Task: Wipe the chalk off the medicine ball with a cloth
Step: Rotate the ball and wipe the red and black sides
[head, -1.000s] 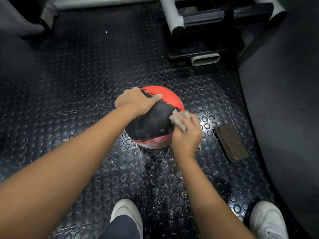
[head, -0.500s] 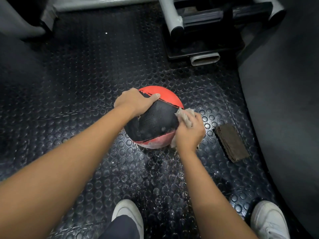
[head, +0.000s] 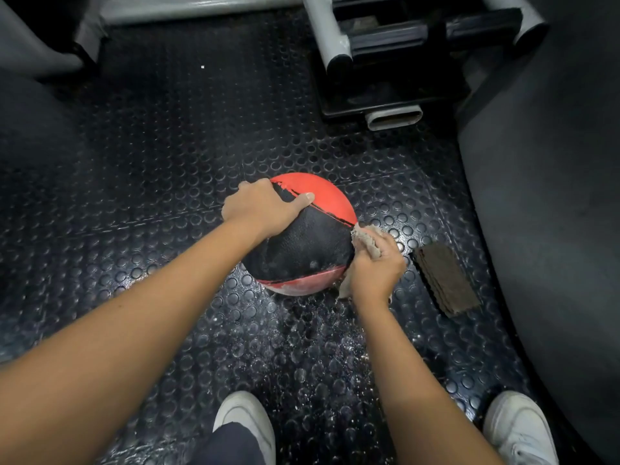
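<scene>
Noted: over the last second the right hand [head: 377, 270] slid its crumpled beige cloth [head: 367, 241] from the black panel to the right flank of the red-and-black textured rubber medicine ball [head: 312, 243]. Ball sits on the black studded rubber floor [head: 167, 162], with a white chalk film [head: 302, 283] on its lower red band. I see the right fingers clenched on the cloth and the left hand [head: 265, 206] curled over the ball's top.
</scene>
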Motion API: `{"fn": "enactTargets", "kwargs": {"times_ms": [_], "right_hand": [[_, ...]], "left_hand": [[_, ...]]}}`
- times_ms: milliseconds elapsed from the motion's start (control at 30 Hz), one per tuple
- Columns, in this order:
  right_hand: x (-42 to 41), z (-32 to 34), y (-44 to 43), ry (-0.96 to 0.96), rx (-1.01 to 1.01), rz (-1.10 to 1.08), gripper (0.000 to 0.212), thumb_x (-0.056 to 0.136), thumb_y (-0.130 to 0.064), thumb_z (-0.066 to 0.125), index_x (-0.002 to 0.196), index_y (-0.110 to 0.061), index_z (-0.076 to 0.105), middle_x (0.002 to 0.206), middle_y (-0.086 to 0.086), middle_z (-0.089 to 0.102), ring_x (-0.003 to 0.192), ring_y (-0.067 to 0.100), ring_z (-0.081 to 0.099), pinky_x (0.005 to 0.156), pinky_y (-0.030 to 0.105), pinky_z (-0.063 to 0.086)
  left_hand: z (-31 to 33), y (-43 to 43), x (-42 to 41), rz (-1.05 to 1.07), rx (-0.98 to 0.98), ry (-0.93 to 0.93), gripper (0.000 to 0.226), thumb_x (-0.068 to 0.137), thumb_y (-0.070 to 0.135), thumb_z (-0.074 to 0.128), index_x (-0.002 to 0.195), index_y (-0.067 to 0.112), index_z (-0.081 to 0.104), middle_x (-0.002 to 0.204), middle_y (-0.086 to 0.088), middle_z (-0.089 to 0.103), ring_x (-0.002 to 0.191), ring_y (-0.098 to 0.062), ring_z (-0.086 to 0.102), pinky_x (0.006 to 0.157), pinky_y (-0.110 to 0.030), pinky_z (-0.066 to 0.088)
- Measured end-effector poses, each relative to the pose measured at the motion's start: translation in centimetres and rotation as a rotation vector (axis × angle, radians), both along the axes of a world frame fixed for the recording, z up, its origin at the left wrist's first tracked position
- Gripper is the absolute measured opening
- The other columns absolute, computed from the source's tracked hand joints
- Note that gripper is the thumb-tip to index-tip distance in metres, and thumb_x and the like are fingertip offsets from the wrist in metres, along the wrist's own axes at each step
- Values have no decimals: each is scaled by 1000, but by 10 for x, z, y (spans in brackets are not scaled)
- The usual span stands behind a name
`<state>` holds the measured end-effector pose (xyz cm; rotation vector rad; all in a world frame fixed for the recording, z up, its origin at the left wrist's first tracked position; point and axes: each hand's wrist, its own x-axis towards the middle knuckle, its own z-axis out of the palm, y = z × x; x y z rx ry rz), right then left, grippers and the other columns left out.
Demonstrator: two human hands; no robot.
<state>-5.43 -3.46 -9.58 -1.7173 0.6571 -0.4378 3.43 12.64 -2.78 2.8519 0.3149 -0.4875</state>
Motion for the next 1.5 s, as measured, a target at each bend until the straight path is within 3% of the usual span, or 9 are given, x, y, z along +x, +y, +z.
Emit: {"fn": "enactTargets", "kwargs": {"times_ms": [133, 267, 433, 733, 933, 1033, 1200, 1400, 1500], "right_hand": [[5, 15, 19, -123, -73, 116, 31, 77, 12, 64, 96, -9, 77, 94, -20, 62, 90, -13, 58, 85, 9, 45], [5, 17, 31, -280, -171, 220, 37, 75, 15, 59, 98, -8, 76, 98, -1, 69, 93, 9, 64, 88, 17, 49], [1, -13, -2, 53, 52, 8, 30, 81, 7, 66, 97, -18, 74, 101, -6, 67, 100, 14, 64, 85, 8, 47], [-26, 7, 39, -247, -188, 193, 41, 73, 17, 60, 102, -8, 75, 101, -3, 68, 96, 9, 64, 88, 19, 52], [-23, -15, 18, 3, 22, -22, 38, 77, 13, 68, 106, -12, 72, 99, -22, 60, 96, 12, 64, 90, 30, 56], [-33, -6, 39, -115, -3, 40, 43, 74, 18, 67, 106, -10, 72, 101, -13, 63, 95, 6, 62, 87, 20, 54], [-46, -19, 41, -245, -89, 178, 51, 70, 22, 59, 102, -16, 73, 105, -2, 66, 95, 16, 64, 79, 39, 59], [-23, -11, 27, -152, 79, -40, 44, 74, 21, 66, 96, -16, 73, 97, -13, 62, 88, -6, 62, 82, 14, 52], [-28, -8, 42, -204, -26, 60, 50, 72, 20, 64, 101, -20, 72, 102, -15, 62, 95, 1, 62, 86, 25, 55]], "left_hand": [[-4, 6, -1, 20, -12, -8, 104, 67, 93, 35, 136, 16, 48, 137, -13, 52, 123, -38, 51, 83, -41, 43], [-1, 7, 1, 14, -38, 5, 101, 66, 92, 38, 133, 17, 52, 136, -11, 54, 121, -36, 54, 86, -40, 44], [-5, 8, 3, 20, -26, 7, 102, 62, 95, 32, 123, 18, 58, 130, -12, 57, 114, -37, 57, 80, -40, 45], [-2, 10, 4, 51, -37, 7, 103, 58, 95, 32, 120, 18, 59, 129, -11, 58, 114, -36, 57, 82, -40, 45], [-3, 10, 8, 65, -47, 17, 94, 66, 92, 35, 114, 16, 61, 126, -12, 60, 110, -34, 59, 79, -39, 45], [-1, 12, 10, 64, -46, 19, 93, 71, 89, 37, 121, 14, 59, 129, -12, 58, 117, -34, 56, 86, -40, 45], [0, 9, 8, 64, -54, 23, 93, 70, 90, 39, 120, 14, 59, 128, -12, 58, 115, -34, 57, 85, -40, 46], [2, 4, 5, 75, -24, 13, 94, 73, 89, 36, 119, 10, 58, 129, -17, 57, 114, -37, 57, 86, -42, 47], [1, 8, 5, 74, -23, 21, 94, 73, 89, 35, 121, 11, 58, 130, -16, 57, 115, -37, 56, 82, -41, 44]]}}
